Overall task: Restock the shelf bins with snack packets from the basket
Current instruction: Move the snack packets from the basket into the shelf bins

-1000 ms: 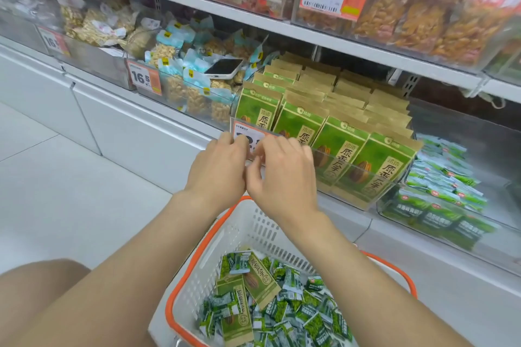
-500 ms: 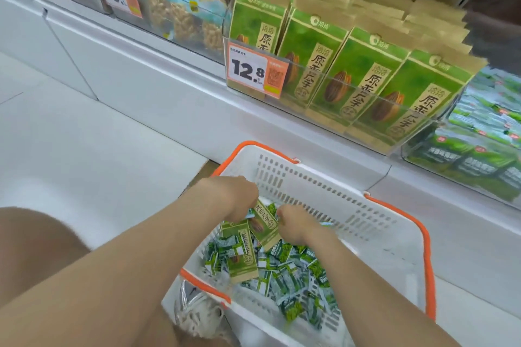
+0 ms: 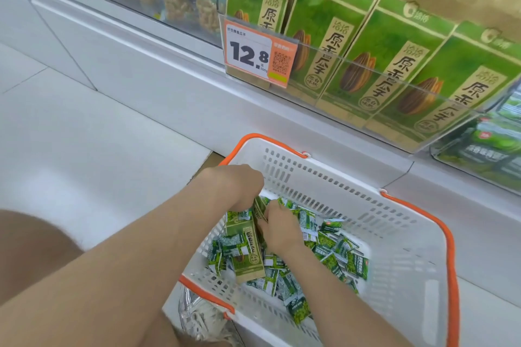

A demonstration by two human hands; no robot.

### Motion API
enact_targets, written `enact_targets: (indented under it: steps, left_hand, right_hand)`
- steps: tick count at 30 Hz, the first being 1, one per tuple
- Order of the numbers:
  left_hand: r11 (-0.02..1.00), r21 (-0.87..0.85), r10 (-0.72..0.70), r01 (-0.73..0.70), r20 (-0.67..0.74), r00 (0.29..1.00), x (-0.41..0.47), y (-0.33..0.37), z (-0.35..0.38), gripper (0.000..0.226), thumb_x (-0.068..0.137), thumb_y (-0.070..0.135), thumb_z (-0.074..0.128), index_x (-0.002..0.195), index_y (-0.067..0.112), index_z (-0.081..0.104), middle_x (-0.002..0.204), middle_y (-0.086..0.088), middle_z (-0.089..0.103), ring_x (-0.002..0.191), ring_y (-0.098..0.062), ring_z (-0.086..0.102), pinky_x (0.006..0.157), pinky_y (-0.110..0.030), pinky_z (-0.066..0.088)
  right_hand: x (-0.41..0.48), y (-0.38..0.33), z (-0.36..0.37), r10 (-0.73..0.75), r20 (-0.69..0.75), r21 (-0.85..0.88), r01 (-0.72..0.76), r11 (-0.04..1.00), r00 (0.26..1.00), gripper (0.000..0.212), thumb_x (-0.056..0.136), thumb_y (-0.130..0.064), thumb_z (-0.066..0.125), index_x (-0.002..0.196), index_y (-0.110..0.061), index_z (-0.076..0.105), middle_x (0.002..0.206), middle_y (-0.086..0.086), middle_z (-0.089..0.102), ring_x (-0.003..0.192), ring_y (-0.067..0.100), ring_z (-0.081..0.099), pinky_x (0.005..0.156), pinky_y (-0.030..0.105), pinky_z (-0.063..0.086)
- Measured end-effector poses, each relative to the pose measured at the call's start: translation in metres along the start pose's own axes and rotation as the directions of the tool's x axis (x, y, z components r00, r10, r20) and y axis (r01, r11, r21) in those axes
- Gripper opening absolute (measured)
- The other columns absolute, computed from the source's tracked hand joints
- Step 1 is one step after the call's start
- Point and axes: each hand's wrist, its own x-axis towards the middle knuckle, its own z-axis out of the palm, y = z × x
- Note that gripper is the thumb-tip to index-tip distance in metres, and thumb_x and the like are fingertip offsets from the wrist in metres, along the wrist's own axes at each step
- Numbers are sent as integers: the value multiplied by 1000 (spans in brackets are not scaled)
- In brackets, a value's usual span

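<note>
Green seed packets (image 3: 394,70) already stand in full rows in the shelf bin (image 3: 417,146), yet the white basket (image 3: 394,205) below holds a heap of small packets (image 3: 335,251) plus a tall packet (image 3: 258,207) that the left hand (image 3: 236,186) and right hand (image 3: 279,229) both grip, so much restocking seems left.

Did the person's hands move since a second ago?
Yes. The left hand and right hand have dropped from the price tag down into the basket, gripping a green packet.
</note>
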Motion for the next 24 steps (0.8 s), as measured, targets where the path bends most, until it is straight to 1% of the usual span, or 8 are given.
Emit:
enact_targets:
  steps: [3, 7, 10, 13, 16, 18, 20, 24]
  left_hand:
    - [1000, -18, -5, 5, -13, 1000, -6, -2, -4, 35, 104, 5, 46, 135, 14, 59, 118, -9, 53, 91, -27, 45, 65, -30, 38]
    - [999, -35, -39, 36, -88, 995, -15, -7, -7, 26, 104, 9, 49, 125, 15, 62, 117, -5, 60, 93, -28, 58, 71, -35, 47]
    - [995, -31, -96, 92, -184, 978, -27, -7, -9, 19, 105, 16, 49, 120, 13, 59, 109, -7, 59, 92, -28, 64, 75, -39, 54]
    - [975, -189, -163, 113, -272, 948, -39, -3, -18, 36, 111, 40, 39, 108, 8, 56, 101, -9, 58, 93, -30, 59, 77, -38, 47]
    - [813, -580, -222, -46, -382, 897, -47, 2, -27, 53, 108, 54, 43, 90, 6, 58, 86, -8, 63, 88, -30, 63, 75, -40, 49]
    - [519, -809, -239, -277, -448, 861, -54, 8, -32, 41, 106, 42, 57, 95, 5, 68, 92, -15, 74, 91, -33, 72, 77, -45, 59]
    - [313, -852, -227, -420, -496, 838, -65, 14, -38, 25, 104, 26, 64, 94, 5, 73, 94, -16, 77, 90, -30, 75, 74, -39, 63]
    - [394, -723, -176, -568, -665, 726, -76, 21, -50, 22, 101, 25, 69, 83, 15, 77, 81, -10, 78, 80, -31, 75, 76, -52, 59]
  right_hand:
    - [-5, 0, -7, 46, 49, 188, -54, 981, 998, 14, 103, -20, 60, 103, -14, 47, 84, 6, 59, 71, 23, 57, 67, 45, 53]
    - [-15, 8, -31, 151, -170, 388, -75, 919, 974, 28, 97, -16, 67, 121, -21, 55, 81, 0, 66, 64, 14, 60, 52, 31, 49]
    - [-33, 8, -67, 173, -215, 662, 13, 749, 961, 50, 96, -17, 72, 137, -35, 51, 69, 2, 70, 60, 19, 66, 59, 31, 54]
    - [-53, -5, -112, 185, -138, 834, 13, 551, 973, 28, 95, -12, 72, 120, -23, 66, 85, -8, 77, 86, 16, 76, 81, 33, 61]
    - [-73, -16, -140, 118, -119, 917, 64, 394, 986, 22, 88, -8, 71, 110, -12, 70, 93, 3, 80, 89, 20, 77, 90, 46, 61]
    - [-87, -21, -151, 95, -158, 924, 114, 366, 983, 16, 89, -3, 67, 104, -8, 69, 92, 10, 79, 89, 28, 76, 91, 57, 58]
    - [-99, -28, -161, 64, -217, 916, 180, 359, 974, 14, 94, -7, 64, 107, -12, 68, 90, 15, 78, 83, 32, 74, 86, 58, 59]
    - [-117, -40, -193, -48, -388, 814, 366, 450, 920, 18, 104, -37, 63, 118, -29, 69, 85, 16, 77, 71, 34, 71, 64, 43, 56]
